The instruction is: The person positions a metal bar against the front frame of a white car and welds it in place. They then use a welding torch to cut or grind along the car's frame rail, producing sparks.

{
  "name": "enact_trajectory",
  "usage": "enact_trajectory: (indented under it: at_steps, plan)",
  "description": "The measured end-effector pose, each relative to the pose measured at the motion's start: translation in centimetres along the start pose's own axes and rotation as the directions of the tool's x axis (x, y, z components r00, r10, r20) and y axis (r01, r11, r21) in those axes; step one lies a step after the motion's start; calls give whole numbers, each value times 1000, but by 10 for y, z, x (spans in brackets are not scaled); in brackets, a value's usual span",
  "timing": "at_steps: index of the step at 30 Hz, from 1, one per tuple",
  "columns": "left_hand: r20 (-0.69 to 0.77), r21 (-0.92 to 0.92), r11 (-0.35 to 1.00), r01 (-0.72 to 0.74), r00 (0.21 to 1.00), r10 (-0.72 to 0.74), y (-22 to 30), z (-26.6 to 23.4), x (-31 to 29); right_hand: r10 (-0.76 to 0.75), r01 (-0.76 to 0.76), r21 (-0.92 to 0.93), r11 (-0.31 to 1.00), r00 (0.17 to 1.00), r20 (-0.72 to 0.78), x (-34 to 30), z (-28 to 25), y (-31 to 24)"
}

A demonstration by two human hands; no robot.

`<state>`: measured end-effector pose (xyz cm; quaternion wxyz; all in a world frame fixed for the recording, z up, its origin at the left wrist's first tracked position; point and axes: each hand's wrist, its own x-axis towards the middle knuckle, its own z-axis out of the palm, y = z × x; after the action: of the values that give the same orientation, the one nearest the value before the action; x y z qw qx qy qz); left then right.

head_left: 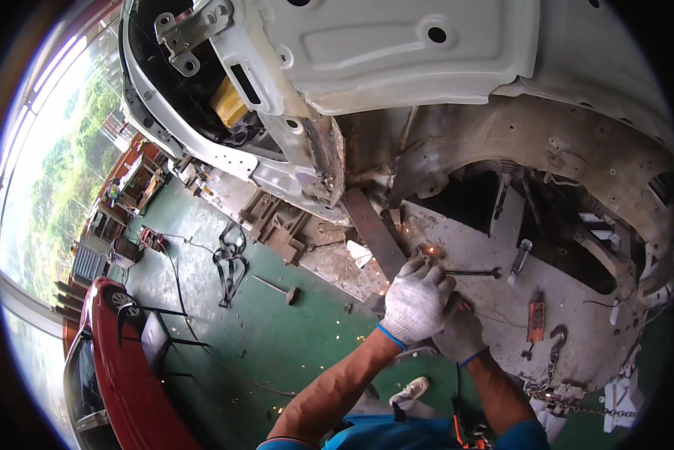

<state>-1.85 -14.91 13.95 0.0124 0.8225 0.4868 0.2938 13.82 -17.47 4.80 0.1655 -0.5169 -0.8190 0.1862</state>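
Both my hands wear pale work gloves and are closed close together at lower centre. My left hand lies over the lower end of a flat rusty steel bar, its fingers curled. Just behind and below it, my right hand is also closed. What either hand grips is hidden by the gloves. Orange sparks glow beside the fingers, and some scatter over the floor. The bar slants up to a torn, rusty edge of a stripped grey car body. A wrench lies right of my left hand.
On the metal platform are a clear tube-shaped thing, an orange device and a hook on a chain. A hammer and black straps lie on the green floor. A red car stands at lower left.
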Motion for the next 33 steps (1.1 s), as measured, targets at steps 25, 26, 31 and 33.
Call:
enact_trajectory:
  at_steps: [25,26,31,33]
  plan:
    - [-55,26,999,-28,998,30,1,-3,1,-127,101,-164,981,979,-160,9,27,5]
    - [-55,28,999,-26,998,28,1,-3,1,-133,107,-160,981,978,-163,9,26,5]
    - [-66,15,1000,-25,997,26,1,-3,2,-176,139,-181,974,962,-210,11,27,8]
    - [-58,14,1000,-26,998,27,1,-3,2,-176,136,-188,973,961,-215,11,29,8]
